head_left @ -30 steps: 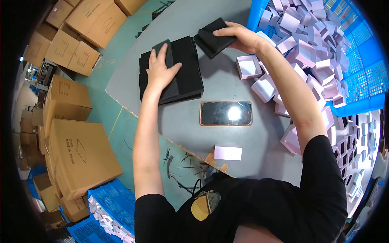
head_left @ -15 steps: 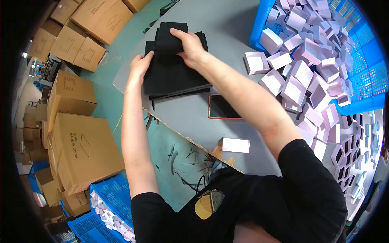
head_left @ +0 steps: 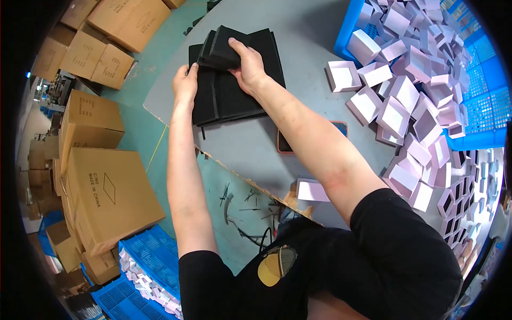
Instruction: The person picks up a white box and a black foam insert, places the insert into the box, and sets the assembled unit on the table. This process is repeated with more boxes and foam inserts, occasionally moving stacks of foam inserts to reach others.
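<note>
Black foam-like sheets (head_left: 234,96) lie stacked on the grey table at the upper middle. My right hand (head_left: 247,65) grips a thick black piece (head_left: 226,47) by its right side, thumb on top, and holds it tilted over the stack. At the stack's left edge is my left hand (head_left: 185,81), its fingers closed together near the left side of the black pieces; what it pinches, if anything, is hidden. A phone (head_left: 284,143) lies partly under my right forearm. Nearer my body sits a small white box (head_left: 311,190).
Many pale lilac box trays (head_left: 394,114) spill from a blue crate (head_left: 482,106) at the right. Cardboard cartons (head_left: 112,197) stand on the floor at the left, above blue crates (head_left: 152,261). The table's worn edge (head_left: 240,178) runs diagonally before me.
The black piece in my right hand has tilted up and separated into visible layers. The stack beneath now shows a gap between its left and right parts. My left hand has shifted slightly.
</note>
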A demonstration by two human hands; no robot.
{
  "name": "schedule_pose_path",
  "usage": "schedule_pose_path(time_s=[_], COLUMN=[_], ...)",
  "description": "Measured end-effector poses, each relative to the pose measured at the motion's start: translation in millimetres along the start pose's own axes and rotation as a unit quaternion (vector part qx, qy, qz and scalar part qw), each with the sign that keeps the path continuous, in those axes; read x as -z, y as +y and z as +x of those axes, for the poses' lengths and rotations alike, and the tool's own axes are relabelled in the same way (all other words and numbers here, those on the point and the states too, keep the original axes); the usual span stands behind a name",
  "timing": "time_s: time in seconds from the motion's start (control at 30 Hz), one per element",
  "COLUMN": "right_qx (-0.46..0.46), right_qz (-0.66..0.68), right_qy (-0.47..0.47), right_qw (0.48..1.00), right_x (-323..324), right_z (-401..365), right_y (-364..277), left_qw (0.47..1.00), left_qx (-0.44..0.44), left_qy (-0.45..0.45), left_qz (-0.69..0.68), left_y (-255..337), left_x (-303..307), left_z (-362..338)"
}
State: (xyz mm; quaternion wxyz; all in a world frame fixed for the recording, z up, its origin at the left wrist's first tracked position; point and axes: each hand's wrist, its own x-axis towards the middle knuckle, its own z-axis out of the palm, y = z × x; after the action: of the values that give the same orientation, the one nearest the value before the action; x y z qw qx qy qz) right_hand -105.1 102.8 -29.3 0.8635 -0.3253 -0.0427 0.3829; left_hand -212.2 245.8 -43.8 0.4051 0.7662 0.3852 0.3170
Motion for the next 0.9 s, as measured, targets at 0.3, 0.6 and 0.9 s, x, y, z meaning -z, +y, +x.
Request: schedule_pose_path(time_s=[0.3, 0.6, 0.9], right_qx=[-0.007, -0.012, -0.091], right_qz=[-0.019, 0.131, -0.212], right_qy=[-0.003, -0.074, -0.159], right_qw=[1.0, 0.988, 0.96], right_x=[7.6, -33.1, 40.3], right_z=[8.6, -18.0, -249.0], right_y=[4.5, -57.0, -239.8], left_qw=[0.993, 0.997, 0.9], left_qx=[0.068, -0.018, -0.157], left_qy=[0.061, -0.017, -0.391], left_qz=[-0.077, -0.08, -0.111], left_y=[-1.9, 64.0, 206.5], left_x=[39.7, 86.0, 29.4], left_z=[17.1, -25.9, -212.7])
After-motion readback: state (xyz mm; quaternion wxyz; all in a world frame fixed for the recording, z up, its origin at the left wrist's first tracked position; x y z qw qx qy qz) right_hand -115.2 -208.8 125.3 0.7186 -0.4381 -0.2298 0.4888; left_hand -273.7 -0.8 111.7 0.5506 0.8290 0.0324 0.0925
